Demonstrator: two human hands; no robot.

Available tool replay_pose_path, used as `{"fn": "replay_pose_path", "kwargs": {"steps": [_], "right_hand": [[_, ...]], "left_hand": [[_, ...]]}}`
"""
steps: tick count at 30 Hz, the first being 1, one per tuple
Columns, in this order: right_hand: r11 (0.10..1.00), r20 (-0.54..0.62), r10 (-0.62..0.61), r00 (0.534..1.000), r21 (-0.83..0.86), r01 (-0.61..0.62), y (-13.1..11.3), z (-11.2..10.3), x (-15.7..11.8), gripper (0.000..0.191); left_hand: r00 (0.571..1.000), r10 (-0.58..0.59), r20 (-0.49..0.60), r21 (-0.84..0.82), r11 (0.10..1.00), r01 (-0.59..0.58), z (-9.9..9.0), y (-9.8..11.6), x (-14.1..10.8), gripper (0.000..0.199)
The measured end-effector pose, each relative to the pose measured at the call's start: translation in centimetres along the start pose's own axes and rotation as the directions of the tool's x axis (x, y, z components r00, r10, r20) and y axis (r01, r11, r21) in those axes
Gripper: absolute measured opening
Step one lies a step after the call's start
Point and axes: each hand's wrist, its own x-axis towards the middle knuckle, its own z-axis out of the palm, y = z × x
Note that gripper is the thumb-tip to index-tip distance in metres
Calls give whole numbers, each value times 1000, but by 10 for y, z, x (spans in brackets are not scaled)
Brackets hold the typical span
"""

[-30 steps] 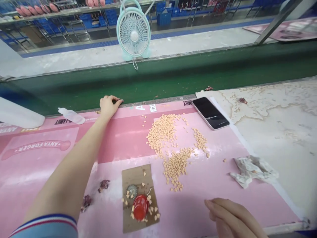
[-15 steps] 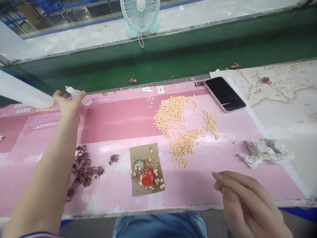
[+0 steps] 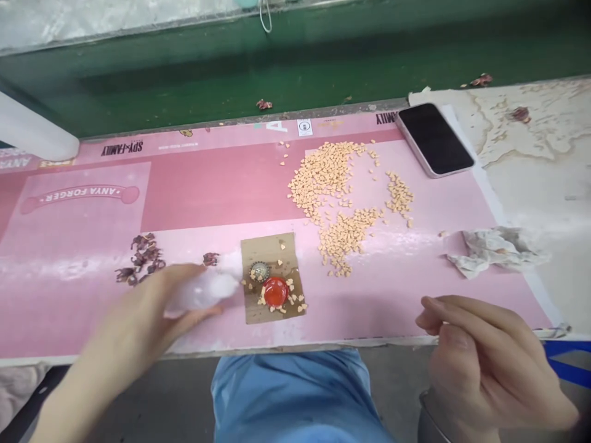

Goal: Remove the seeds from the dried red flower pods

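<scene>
My left hand (image 3: 152, 314) grips a small translucent squeeze bottle (image 3: 201, 290), blurred by motion, just left of a brown cardboard piece (image 3: 252, 249). On the cardboard sit a red round cap (image 3: 276, 292) and a metal bottle cap (image 3: 259, 271), with several small tan pieces around them. My right hand (image 3: 489, 357) hovers at the table's front edge, thumb and fingertips pinched together; what they hold, if anything, I cannot make out. Beyond the cardboard to the right spreads a pile of tan heart-like pieces (image 3: 323, 175). Dark red dried flowers (image 3: 146, 251) lie behind my left hand.
A phone (image 3: 434, 140) lies at the back right, and a crumpled tissue (image 3: 501, 251) is nearer the right edge. A white cylinder (image 3: 41, 129) slants in from the left. The pink mat (image 3: 221, 191) covers much of the table, with a green strip (image 3: 184, 80) behind.
My left hand has brought the squeeze bottle from the back left toward the cardboard piece. The view has tilted downward. My right hand keeps its pinch.
</scene>
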Motion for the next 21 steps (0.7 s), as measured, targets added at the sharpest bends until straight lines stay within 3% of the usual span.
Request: {"fn": "replay_pose_path", "kwargs": {"steps": [2, 5, 10, 21], "right_hand": [[998, -96, -55, 994, -11, 54, -4, 4, 3, 49], [997, -89, -71, 994, 4, 72, -8, 6, 4, 49], [999, -96, -44, 994, -5, 44, -4, 1, -3, 52], [998, -114, -65, 991, -14, 64, 8, -5, -9, 56]], "left_hand": [[995, 96, 31, 77, 992, -99, -2, 24, -14, 39], [983, 182, 20, 135, 974, -183, 3, 37, -14, 37], [971, 238, 19, 137, 962, -238, 8, 36, -6, 34], [968, 252, 16, 131, 959, -252, -1, 36, -2, 38]]}}
